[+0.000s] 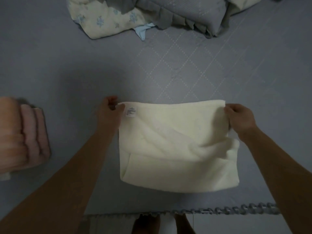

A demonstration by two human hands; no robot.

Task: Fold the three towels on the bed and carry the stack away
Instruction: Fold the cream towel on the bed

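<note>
Far left on the bed (67, 65): pink folded stack (23, 135), blurred, looks like two towels done, layer count uncertain. Step in hand, judged: folding third towel. Left hand (110, 109) pinching far-left corner of cream towel (177, 149), beside white care label (130, 112). Towel centre-front near bed's ruffled edge, already doubled, lower layer showing along bottom, diagonal creases, soft and thick. Right hand (239, 119) gripping far-right corner. Next, probably: bring far edge toward near edge, align corners, smooth, then set on pink stack
</note>
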